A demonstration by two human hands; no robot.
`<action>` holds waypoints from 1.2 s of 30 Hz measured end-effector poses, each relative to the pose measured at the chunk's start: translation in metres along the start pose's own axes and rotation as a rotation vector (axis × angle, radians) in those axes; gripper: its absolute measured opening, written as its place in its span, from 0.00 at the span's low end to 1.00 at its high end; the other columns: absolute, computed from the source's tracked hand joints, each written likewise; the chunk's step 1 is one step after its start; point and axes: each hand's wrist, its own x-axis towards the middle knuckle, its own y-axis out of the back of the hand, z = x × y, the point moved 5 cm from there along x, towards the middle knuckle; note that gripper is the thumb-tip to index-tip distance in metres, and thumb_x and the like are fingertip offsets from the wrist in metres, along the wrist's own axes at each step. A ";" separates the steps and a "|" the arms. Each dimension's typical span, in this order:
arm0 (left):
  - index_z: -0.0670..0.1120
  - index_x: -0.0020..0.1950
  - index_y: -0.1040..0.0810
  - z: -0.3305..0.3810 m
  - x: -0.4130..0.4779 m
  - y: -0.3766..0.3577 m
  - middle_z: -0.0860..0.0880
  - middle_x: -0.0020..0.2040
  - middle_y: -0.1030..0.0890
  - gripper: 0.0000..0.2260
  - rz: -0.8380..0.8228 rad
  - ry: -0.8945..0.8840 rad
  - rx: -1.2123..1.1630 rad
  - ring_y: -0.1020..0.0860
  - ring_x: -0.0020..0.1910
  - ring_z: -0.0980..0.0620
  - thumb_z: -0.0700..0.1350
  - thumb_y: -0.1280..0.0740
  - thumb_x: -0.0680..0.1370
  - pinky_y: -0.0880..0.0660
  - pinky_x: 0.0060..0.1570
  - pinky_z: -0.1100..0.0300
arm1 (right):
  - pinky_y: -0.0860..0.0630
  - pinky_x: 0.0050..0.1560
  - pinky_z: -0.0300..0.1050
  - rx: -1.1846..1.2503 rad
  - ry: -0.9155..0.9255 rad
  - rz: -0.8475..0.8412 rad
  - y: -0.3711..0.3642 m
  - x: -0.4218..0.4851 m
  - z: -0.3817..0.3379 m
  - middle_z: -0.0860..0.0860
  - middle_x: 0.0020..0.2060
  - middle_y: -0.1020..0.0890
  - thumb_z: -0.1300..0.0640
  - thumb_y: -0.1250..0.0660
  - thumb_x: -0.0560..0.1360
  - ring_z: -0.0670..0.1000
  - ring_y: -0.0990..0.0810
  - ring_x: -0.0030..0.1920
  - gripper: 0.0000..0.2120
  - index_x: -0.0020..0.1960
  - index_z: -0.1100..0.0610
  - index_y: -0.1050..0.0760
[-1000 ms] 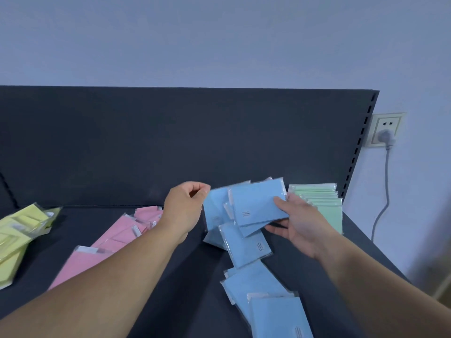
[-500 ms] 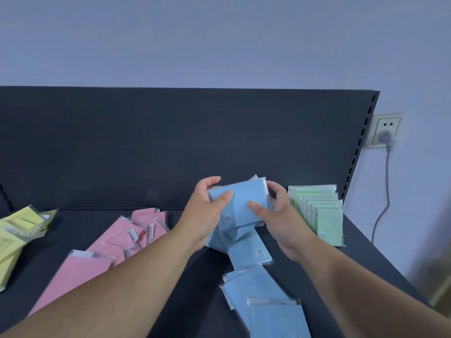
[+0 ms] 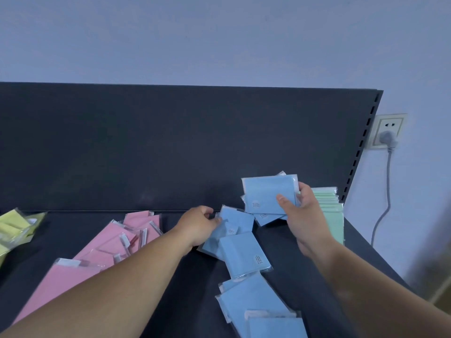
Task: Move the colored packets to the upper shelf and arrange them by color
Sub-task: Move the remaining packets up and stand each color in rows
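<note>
Closest to the person, at the lower edge of the view, loose blue packets (image 3: 258, 306) lie overlapped on the dark shelf (image 3: 288, 250), trailing away toward the back. To their left a large pink packet (image 3: 56, 286) lies flat, partly covered by the left forearm, and more pink packets (image 3: 136, 230) are fanned out beyond it in clear sleeves.

Further in, another blue packet (image 3: 244, 254) lies at a tilt on the shelf. Just behind it the left hand (image 3: 200, 225) reaches in with its fingers curled, pinching the upper left corner of a single blue packet (image 3: 238, 222) that rests on the shelf and overlaps its neighbours.

To the right, the right hand (image 3: 302, 215) holds a blue stack (image 3: 268, 193) lifted off the shelf. Its thumb presses the front face near the lower right corner and its fingers wrap round the right edge behind. A few packets in the stack stick out unevenly below.

Right behind that hand, a neat row of green packets (image 3: 329, 215) stands at the right end of the shelf. Far left, yellow packets (image 3: 14, 228) lie in a loose heap at the shelf's edge.

Behind everything rises the dark back panel (image 3: 170, 142). On the pale wall (image 3: 219, 32) to its right, a grey plug (image 3: 388, 137) sits in a wall socket (image 3: 390, 123), its cable (image 3: 385, 191) hanging down.
</note>
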 end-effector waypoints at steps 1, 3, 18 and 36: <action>0.47 0.73 0.32 0.000 0.003 -0.003 0.51 0.68 0.27 0.24 -0.030 0.001 -0.004 0.27 0.63 0.53 0.50 0.34 0.78 0.31 0.59 0.62 | 0.25 0.59 0.48 0.001 -0.005 0.007 0.000 0.001 0.002 0.45 0.57 0.19 0.55 0.34 0.79 0.48 0.20 0.56 0.14 0.61 0.43 0.30; 0.48 0.74 0.35 0.002 0.007 -0.007 0.52 0.69 0.28 0.25 -0.061 0.001 -0.006 0.28 0.65 0.53 0.51 0.34 0.79 0.31 0.59 0.62 | 0.25 0.55 0.46 -0.010 0.003 0.026 0.000 0.004 0.003 0.46 0.56 0.19 0.55 0.34 0.79 0.48 0.20 0.55 0.14 0.61 0.43 0.30; 0.46 0.49 0.20 0.023 0.027 0.013 0.47 0.47 0.17 0.04 0.082 -0.010 -0.438 0.20 0.42 0.51 0.45 0.32 0.78 0.22 0.40 0.61 | 0.26 0.47 0.39 0.155 0.042 0.095 0.002 0.017 -0.006 0.43 0.52 0.17 0.57 0.34 0.79 0.45 0.18 0.52 0.13 0.61 0.46 0.29; 0.56 0.46 0.19 0.070 -0.012 0.016 0.61 0.52 0.30 0.03 0.272 -0.534 0.048 0.31 0.58 0.59 0.47 0.31 0.76 0.38 0.53 0.75 | 0.20 0.56 0.57 0.176 -0.131 -0.332 -0.052 -0.019 0.000 0.52 0.53 0.16 0.58 0.31 0.77 0.54 0.16 0.53 0.16 0.62 0.53 0.29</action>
